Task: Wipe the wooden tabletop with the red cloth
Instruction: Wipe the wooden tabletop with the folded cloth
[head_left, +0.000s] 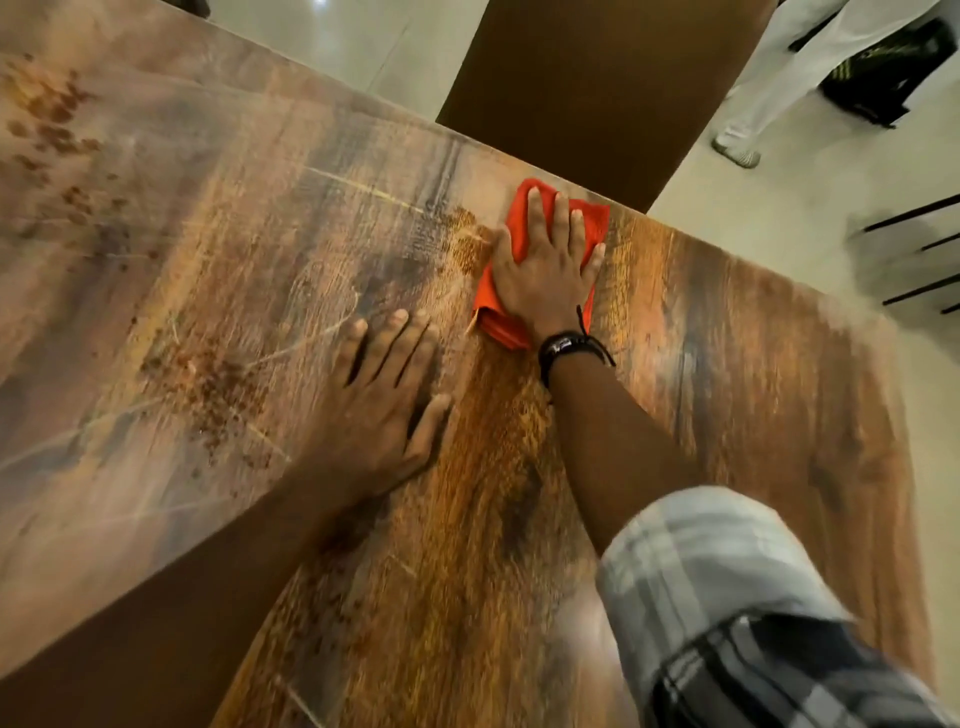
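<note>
— As the tabletop (208, 260) is taking up nearly the whole view, where is it running?
— It is stretching from the near edge to the far right, its grain showing dark speckles on the far left. A tall brown panel (597, 78) is standing just beyond its far edge, on a pale floor (779, 218).
— Is anyone else showing?
— At the far right, legs in white trousers (769, 67) are standing on that floor, with a black bag (883, 67) just beside them.
— And the person at the table?
— A checked sleeve (701, 571) is covering the right upper arm at the near right, the bare forearm reaching out from it.
— What are the hands doing?
— The left hand (387, 395) is lying flat on the bare wood, fingers straight and spread, holding nothing. The right hand (545, 270) is pressing flat on the red cloth (493, 312), fingers straight and fanned over it.
— Where is the cloth sitting?
— It is lying folded on the tabletop near the far edge, under the right palm. The hands are lying apart, the left one nearer and to the left, not touching the cloth.
— Anything smaller?
— A black band (563, 345) is circling the right wrist.
</note>
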